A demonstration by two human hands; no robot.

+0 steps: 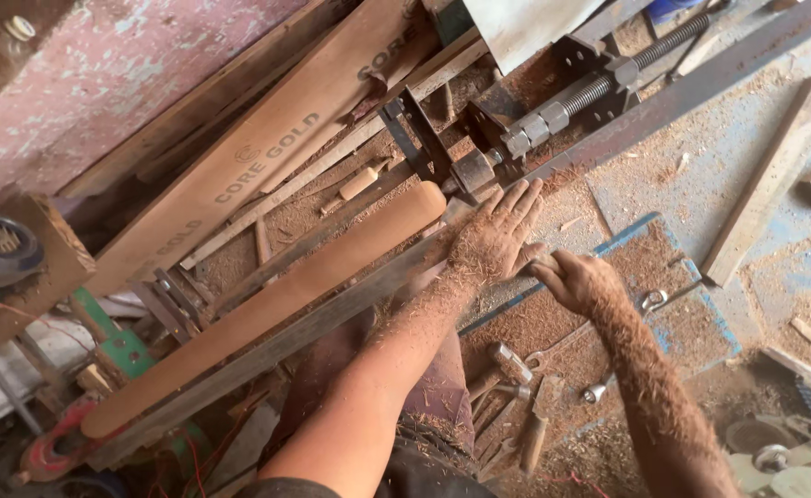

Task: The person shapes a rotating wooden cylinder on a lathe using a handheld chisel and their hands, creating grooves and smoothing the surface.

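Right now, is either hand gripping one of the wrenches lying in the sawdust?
No. The left hand lies flat on the lathe rail, the right hand beside it; the wrenches lie untouched below.

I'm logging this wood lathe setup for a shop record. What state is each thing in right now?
Long wooden workpiece: mounted between the lathe ends, rounded, smooth, blurred.
Left hand: flat, fingers spread, on the metal rest by the workpiece end, coated in sawdust.
Right hand: closed around a tool handle, sawdust-covered; tool itself mostly hidden.
Threaded tailstock screw: extended toward the workpiece end.
Hand tools: lying loose in sawdust.
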